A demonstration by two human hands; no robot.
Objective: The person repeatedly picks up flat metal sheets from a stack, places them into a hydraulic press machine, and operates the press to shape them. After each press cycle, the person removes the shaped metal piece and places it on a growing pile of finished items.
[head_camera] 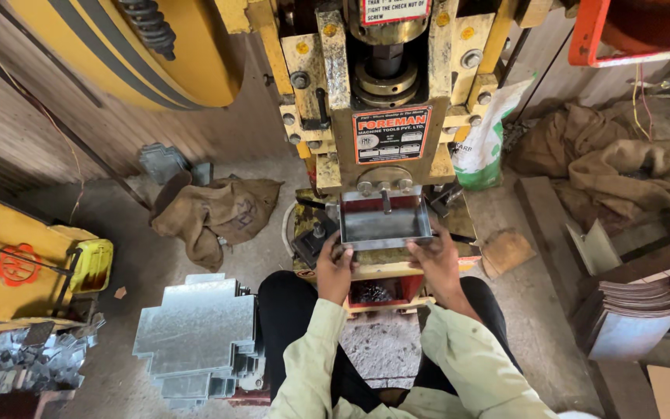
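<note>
I am seated facing a yellow press machine [385, 93], looking down past my pale green sleeves and dark trousers. Both my hands hold a shallow, folded sheet-metal tray [385, 223] that rests on the press bed, directly under the ram. My left hand [336, 268] grips the tray's left front corner, its fingers curled over the edge and pinching the metal. My right hand [437, 262] holds the right front corner the same way, thumb on top and fingers closed on the rim. On the floor to my left lies a stack of flat, notched metal blanks [195, 334], and farther left a heap of small metal offcuts [32, 365]. A crumpled burlap sack [215, 213] lies on the concrete beyond the blanks. To my right stands another stack of folded metal sheets [633, 318].
</note>
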